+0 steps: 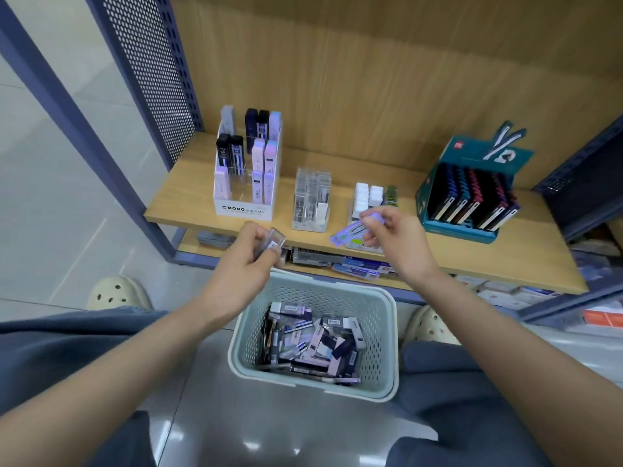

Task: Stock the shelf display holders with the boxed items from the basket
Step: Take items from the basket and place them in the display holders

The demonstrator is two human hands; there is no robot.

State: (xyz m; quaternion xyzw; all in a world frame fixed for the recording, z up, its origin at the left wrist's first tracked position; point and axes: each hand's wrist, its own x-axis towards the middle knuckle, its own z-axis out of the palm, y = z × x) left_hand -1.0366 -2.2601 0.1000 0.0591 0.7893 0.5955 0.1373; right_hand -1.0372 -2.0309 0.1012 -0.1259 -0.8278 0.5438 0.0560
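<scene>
Boxed items (313,338) lie heaped in the pale green basket (392,332), down on the floor between the person's feet and right under the front edge of the shelf (505,254), so every pick is a short lift, and look, both hands are loaded and up at shelf height! Left hand (247,257) has its fingers curled round a small clear box (273,242), label end tipped up towards the camera, which looks to me like a check of which product it is; it hovers just in front of the white tiered holder (242,207), where gaps show among the upright boxes, and near the clear holder (312,200) beside it. Right hand (396,239) pinches a slim purple case (347,232) by one end between thumb and fingertips, the rest slanting down and left, clear of the shelf, in front of the small holder with white boxes (367,197). That end grip leaves the length free to slide into a slot, I'd say. Teal display box (455,230) on the right looks full and sits well apart from the action. Plenty left in the basket, so by my reckoning the stocking is nowhere near finished, and each piece wants matching to its own holder
</scene>
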